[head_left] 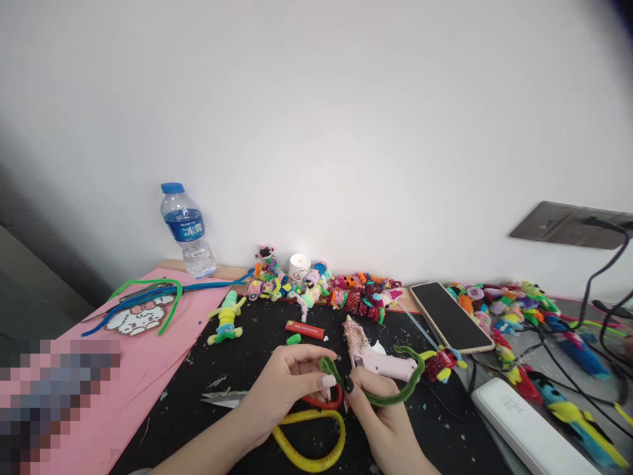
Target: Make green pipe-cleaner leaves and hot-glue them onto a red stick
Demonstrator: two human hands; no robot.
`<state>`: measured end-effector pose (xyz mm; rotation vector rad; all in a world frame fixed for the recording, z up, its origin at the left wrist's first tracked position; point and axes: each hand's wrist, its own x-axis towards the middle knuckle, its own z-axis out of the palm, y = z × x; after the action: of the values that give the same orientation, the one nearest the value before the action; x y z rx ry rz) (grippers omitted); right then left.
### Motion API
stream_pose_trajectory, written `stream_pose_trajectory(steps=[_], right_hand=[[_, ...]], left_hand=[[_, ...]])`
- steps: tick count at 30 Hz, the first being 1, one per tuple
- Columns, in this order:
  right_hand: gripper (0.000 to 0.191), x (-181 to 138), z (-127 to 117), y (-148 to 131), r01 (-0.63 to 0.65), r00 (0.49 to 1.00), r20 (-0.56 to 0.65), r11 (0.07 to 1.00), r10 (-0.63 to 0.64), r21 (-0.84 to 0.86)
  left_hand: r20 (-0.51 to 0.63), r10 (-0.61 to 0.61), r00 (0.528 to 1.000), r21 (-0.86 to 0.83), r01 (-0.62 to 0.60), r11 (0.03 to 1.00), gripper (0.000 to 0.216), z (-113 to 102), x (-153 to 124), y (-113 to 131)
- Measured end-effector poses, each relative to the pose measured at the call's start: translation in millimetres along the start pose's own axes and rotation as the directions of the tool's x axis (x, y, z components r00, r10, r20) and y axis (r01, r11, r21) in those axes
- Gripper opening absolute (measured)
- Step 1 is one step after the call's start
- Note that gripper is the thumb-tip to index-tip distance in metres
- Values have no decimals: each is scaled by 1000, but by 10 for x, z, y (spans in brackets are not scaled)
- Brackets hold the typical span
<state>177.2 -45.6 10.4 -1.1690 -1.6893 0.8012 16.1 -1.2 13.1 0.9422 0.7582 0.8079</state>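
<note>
A dark green pipe cleaner [395, 394] curves between my two hands over the black mat [257, 396]. My left hand [289, 382] pinches its left end, fingers closed. My right hand [378, 422] grips the stem a little further along, fingers closed round it. Under the hands lie a yellow pipe cleaner loop [309, 441] and a red one [329, 402]. A pink glue gun [376, 356] lies just beyond my right hand.
Small scissors [222, 397] lie left of my hands. A lit candle [299, 265], a water bottle [186, 231], several pipe cleaner figures [346, 293], a red lighter [304, 330], a phone [450, 315], a white power bank [529, 422], cables and pink paper [148, 356] surround the mat.
</note>
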Motion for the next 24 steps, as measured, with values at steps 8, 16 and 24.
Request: stream_pose_trajectory(steps=[8,16,24], right_hand=[[27,12,26,-58,97,994,61,995,-95,-39],[26,-5,15,-48,95,993,80,993,-89,-70],[29,-5,-4,21,52,998,28,999,-52,-12]], left_hand=[[91,-78,993,-164,92,982,25,21,-41,-5],[45,-6,999,-14,7,1000,27,30,-52,-4],[104,37,994,231,-60,971,30,15,-43,49]])
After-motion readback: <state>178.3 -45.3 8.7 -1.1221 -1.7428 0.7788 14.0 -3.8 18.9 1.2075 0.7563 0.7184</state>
